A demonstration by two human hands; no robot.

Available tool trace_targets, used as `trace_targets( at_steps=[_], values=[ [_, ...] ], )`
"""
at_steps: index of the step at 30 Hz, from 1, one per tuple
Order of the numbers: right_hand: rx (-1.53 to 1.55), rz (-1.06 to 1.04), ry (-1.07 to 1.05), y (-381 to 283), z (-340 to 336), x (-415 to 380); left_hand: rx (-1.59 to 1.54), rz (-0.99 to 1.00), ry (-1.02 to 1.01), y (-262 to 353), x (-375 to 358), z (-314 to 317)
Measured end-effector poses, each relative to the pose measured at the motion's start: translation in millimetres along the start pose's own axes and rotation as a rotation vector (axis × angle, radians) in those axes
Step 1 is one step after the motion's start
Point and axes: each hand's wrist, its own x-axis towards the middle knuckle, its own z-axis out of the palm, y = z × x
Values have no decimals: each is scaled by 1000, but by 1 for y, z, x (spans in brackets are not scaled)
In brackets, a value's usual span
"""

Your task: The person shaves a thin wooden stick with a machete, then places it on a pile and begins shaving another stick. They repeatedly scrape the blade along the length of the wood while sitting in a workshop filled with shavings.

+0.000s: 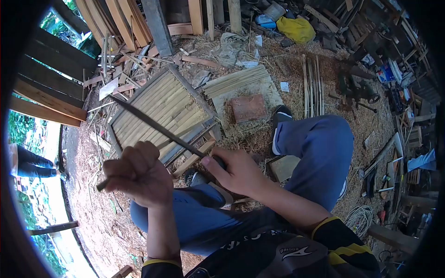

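My right hand [234,171] is wrapped round the dark handle of a long knife [155,124]. Its narrow, machete-like blade points up and to the left, passing above my left hand. My left hand [139,175] is closed in a fist, its fingers curled toward me. The end of a thin strip [101,186] pokes out at the fist's left side; the rest is hidden by the fingers. Beyond the blade, a framed panel of bamboo slats [160,111] lies on the ground.
Past my feet, a bundle of thin sticks [238,82] lies near a reddish-brown slab [249,108]. Long strips [314,85] rest on the shavings to the right. Planks [132,23] lean at the back. A coiled cord [359,219] is at lower right. Another person's legs [34,164] show far left.
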Motion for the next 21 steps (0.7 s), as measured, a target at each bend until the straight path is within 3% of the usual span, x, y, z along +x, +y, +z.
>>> trace_targets(
  at_steps=[7,10,13,16,19,21],
  values=[
    [-101,170,-18,21,1,15,-74,42,-16,-2,-3,-12],
    [-159,16,-41,2,0,13,-93,49,-21,-2,-2,-14],
    [-132,36,-20,4,-1,14,-127,80,-16,-6,-5,-16],
    [-76,185,13,35,1,27,-70,87,-28,-4,-2,-17],
    [-198,170,-101,12,-9,26,-53,105,0,-5,-4,-14],
    [-177,80,-55,12,-7,20,-90,129,-13,-8,-6,-14]
  ],
)
